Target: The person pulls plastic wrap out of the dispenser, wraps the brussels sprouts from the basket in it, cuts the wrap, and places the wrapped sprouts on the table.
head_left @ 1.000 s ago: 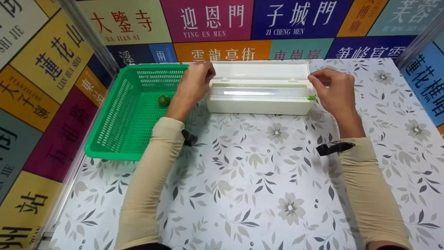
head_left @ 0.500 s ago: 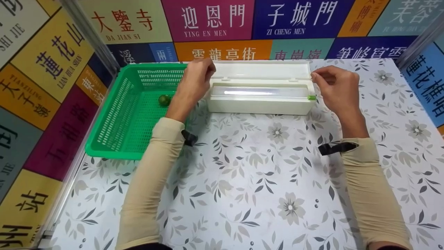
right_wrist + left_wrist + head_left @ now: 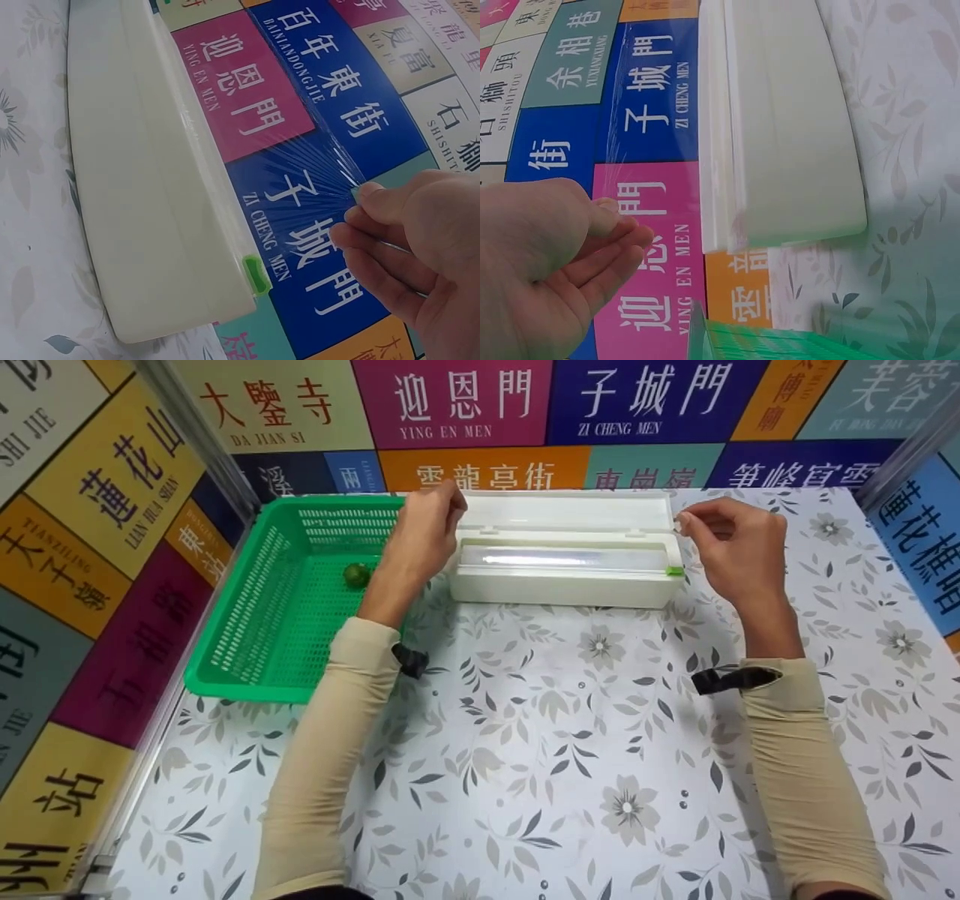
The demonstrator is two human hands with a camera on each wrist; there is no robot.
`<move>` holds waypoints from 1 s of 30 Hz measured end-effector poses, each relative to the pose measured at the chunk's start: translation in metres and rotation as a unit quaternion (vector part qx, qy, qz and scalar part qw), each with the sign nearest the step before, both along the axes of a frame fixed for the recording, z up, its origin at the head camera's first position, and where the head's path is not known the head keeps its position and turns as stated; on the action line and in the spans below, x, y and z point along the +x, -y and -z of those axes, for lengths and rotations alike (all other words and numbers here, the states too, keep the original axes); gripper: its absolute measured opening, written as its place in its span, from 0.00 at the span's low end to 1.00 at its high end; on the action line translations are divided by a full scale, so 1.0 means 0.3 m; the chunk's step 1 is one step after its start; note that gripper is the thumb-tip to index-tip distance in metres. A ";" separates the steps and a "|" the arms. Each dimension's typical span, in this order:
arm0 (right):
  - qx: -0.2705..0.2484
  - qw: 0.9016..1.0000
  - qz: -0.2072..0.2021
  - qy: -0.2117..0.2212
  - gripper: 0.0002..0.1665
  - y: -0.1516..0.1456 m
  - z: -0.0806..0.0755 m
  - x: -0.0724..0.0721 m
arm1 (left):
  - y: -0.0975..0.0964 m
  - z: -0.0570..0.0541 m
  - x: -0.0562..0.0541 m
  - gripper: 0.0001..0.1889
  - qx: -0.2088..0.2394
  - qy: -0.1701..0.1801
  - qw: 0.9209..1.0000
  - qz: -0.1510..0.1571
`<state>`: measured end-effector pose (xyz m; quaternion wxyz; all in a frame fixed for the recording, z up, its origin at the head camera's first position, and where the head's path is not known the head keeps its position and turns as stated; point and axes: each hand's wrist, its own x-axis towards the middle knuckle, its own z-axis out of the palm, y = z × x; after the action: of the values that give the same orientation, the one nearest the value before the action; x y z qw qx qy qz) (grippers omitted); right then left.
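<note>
A white cling film dispenser box (image 3: 562,591) stands at the back of the table, its lid (image 3: 570,510) raised. Clear cling film (image 3: 319,161) stretches up from it, fanning in creases toward my right hand (image 3: 742,547), whose thumb and forefinger pinch it beyond the box's right end. My left hand (image 3: 426,529) pinches the film near the left end, with faint folds running from the fingertips in the left wrist view. A green slider (image 3: 256,275) sits at the box's right end. Inside the open box, the shiny film roll (image 3: 562,558) lies lengthwise.
Left of the box stands a green plastic basket (image 3: 247,690), partly behind my left forearm, with one small round green fruit (image 3: 356,576) inside. Panels of printed signs (image 3: 465,405) wall off the back and left. A floral cloth (image 3: 525,780) covers the table.
My right hand has drifted slightly right and up, away from the box's end. My left hand has risen a little, still pinching. The box stays in place.
</note>
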<state>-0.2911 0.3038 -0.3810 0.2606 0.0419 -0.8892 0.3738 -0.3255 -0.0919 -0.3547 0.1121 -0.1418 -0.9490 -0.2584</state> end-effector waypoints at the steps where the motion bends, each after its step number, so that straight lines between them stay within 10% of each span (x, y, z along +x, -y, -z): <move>1: 0.000 1.000 0.002 0.001 0.14 0.000 -0.002 0.000 | -0.001 -0.001 0.002 0.08 0.001 0.002 1.000 -0.001; 30: -0.024 0.999 -0.015 -0.032 0.16 0.005 -0.079 0.057 | -0.014 -0.015 0.075 0.07 0.086 -0.053 0.995 -0.014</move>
<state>-0.2741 0.3024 -0.3572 0.2845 0.0606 -0.8704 0.3973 -0.3031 -0.0878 -0.3503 0.1776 -0.1321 -0.9177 -0.3298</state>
